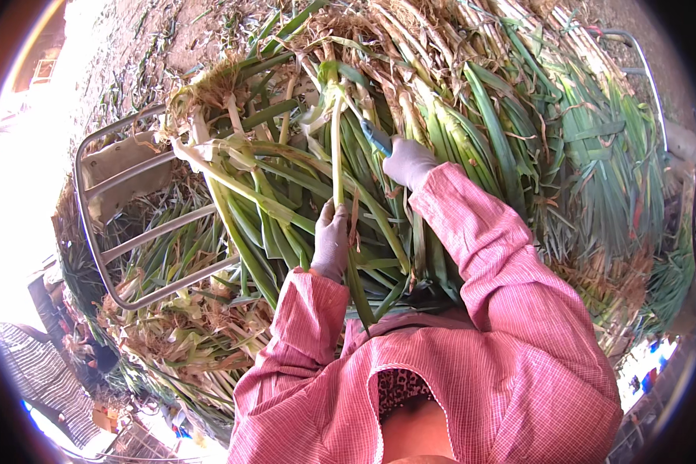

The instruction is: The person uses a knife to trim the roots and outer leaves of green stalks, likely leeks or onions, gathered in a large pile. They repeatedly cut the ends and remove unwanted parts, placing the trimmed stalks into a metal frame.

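Observation:
My gloved left hand [332, 240] is closed around the green part of a long green onion stalk [337, 151], which stands out straight away from me. In my gloved right hand [410, 163] is a knife with a blue handle [376, 138]. Its thin blade points up and left and meets the far, pale end of that stalk; whether it cuts into it I cannot tell. Other loose green onions [249, 203] with roots and peeling skins lie crosswise to the left of my left hand. Beyond my right hand spreads a thick pile of green onions [446, 124] with dry outer leaves.
At left stands a metal tube frame [130, 174] with crossbars, and another metal tube [649, 72] rises at the far right. A bundle of green onions [609, 156] lies on the right. More onions with roots [180, 336] lie at lower left. Leaf scraps litter the ground [168, 35].

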Tool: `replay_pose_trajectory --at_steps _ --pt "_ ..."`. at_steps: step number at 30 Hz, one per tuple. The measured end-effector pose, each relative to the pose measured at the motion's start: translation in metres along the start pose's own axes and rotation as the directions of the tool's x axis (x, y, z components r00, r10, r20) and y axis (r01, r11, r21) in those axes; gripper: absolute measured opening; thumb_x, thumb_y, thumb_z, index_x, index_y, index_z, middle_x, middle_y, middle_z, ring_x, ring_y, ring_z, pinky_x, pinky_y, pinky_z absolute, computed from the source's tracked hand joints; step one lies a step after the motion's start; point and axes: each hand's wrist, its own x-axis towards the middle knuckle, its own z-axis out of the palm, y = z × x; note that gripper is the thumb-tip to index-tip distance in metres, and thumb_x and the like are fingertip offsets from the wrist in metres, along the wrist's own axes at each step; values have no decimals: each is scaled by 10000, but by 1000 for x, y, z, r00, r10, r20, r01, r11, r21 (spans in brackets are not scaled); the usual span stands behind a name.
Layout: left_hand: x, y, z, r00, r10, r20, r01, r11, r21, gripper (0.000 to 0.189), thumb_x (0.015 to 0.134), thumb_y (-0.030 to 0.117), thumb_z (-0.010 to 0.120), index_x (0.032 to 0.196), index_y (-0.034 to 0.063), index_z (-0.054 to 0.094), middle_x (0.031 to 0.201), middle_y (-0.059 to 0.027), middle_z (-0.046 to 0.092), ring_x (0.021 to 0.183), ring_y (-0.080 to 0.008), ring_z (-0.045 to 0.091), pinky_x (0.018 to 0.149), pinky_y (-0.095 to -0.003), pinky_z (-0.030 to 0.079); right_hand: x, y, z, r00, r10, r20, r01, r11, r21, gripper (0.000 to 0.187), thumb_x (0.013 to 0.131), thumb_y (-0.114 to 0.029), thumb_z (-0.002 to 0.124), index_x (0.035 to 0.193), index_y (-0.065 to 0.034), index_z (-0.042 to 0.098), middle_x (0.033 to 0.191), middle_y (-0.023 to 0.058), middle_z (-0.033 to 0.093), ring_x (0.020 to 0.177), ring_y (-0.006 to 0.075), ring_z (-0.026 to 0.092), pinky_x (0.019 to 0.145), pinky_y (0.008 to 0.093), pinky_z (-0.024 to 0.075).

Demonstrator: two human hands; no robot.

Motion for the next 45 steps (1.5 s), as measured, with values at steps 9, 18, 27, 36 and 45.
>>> replay_pose_trajectory --at_steps 9,18,27,36,45 --pt "-60 33 -20 988 67 -138 -37 977 212 255 1048 244 490 1160 44 601 740 20 521 576 -75 478 495 -217 380 -23 -9 -15 998 -38 56 38 999 -15 326 899 -158 535 1196 -32 573 886 129 687 760 241 695 730 394 563" --pt "-139 101 -113 743 503 -442 -421 864 276 129 1049 210 514 1034 95 571 722 10 529 567 -64 483 492 -219 407 -55 56 -38 995 -70 -74 70 998 -4 254 896 -158 528 1105 -40 611 874 156 705 830 290 722 790 428 567" --pt "0 42 -135 739 296 -605 -80 930 358 492 1065 194 454 1535 133 322 972 -81 595 680 -122 557 555 -265 505 -101 111 4 999 12 44 -4 985 -174 286 830 -157 573 1079 -19 598 913 248 705 905 426 697 837 511 546" --pt "67 35 -37 512 859 24 -227 108 968 528 856 91 675 1368 72 548 1213 -184 621 1081 -292 599 945 -405 511 -98 116 17 996 -22 81 35 985 -172 290 856 -176 577 1092 -8 587 941 242 706 924 413 700 863 492 546" --pt "164 -55 66 925 378 -23 -317 806 499 358 875 146 728 1201 7 678 1013 -169 743 888 -240 718 812 -326 546 -71 102 14 997 -52 52 60 983 -175 311 849 -150 567 1120 0 595 965 249 709 941 404 703 859 482 553"
